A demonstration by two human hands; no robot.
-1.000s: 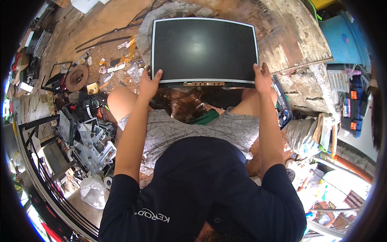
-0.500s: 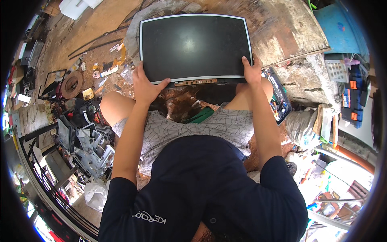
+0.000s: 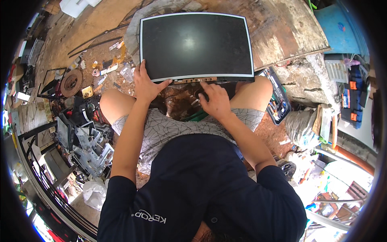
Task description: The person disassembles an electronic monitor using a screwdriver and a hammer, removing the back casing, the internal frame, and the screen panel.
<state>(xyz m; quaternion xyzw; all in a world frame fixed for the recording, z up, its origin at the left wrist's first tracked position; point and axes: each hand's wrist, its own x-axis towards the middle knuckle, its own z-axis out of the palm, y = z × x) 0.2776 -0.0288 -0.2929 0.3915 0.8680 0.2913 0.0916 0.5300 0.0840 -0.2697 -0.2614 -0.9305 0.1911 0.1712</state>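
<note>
Panel (image 3: 193, 46), dark-faced with a pale border, lies just ahead of the person, beyond the knees, its lower edge turned toward the body. We find the left hand (image 3: 146, 86) clamped on its lower-left corner, thumb at the lower edge and fingers up the left side. The right hand (image 3: 217, 100) has thumb and fingers apart, and its fingertips reach a narrow brownish circuit strip (image 3: 195, 80) along the lower edge. We cannot tell how firmly they touch it.

In our judgement, the step in hand is work at this strip with the right hand while the left steadies the panel. We advise holding the corner by the frame and keeping weight off the dark face, which would probably mark or crack under pressure. The strip should be handled by its edges, with light, even force along its length (any thin connection behind it, hidden from us, could tear under a sharp pull). We would also keep the panel level, since the right side has no hand on it and might swing.

As to position, the panel extends forward and rightward from the left hand. From the right hand, it lies directly ahead, the strip at the fingertips. What carries the panel from beneath we cannot determine.
</note>
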